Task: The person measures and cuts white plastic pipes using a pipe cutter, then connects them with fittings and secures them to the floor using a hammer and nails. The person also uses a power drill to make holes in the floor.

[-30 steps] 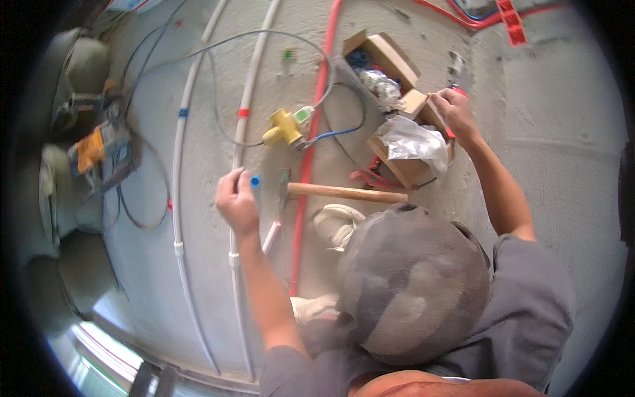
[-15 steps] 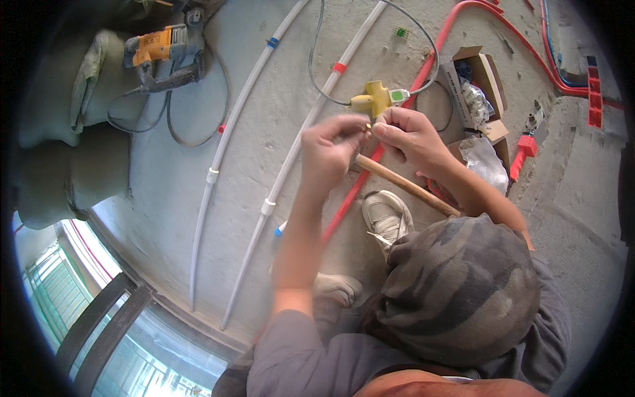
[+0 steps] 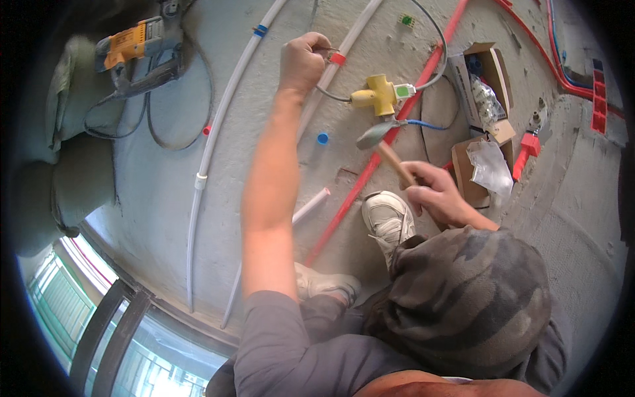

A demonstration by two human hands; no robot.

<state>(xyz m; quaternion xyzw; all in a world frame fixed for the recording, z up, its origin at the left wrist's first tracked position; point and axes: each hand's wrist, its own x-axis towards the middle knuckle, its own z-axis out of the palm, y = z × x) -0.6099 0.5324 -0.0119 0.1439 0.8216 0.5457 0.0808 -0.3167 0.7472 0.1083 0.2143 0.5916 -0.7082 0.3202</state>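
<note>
My left hand reaches far forward, fingers closed in a pinch beside the red clip on a white pipe. A thin, nail-like piece shows at its fingertips, mostly hidden. My right hand grips a hammer by its wooden handle. The hammer's head points forward and left, just below a yellow multi-way socket with a cable. A blue cap lies on the floor between my hands. Camouflage fabric hides part of my right forearm.
An orange power tool with its cord lies at the far left. Another white pipe and a red pipe cross the concrete floor. Open boxes and a red-handled tool are at the right. My shoe stands near the hammer.
My hands have moved apart from the small piece they both held. The left has gone forward and left to the red clip; the right has taken the hammer and raised it.
</note>
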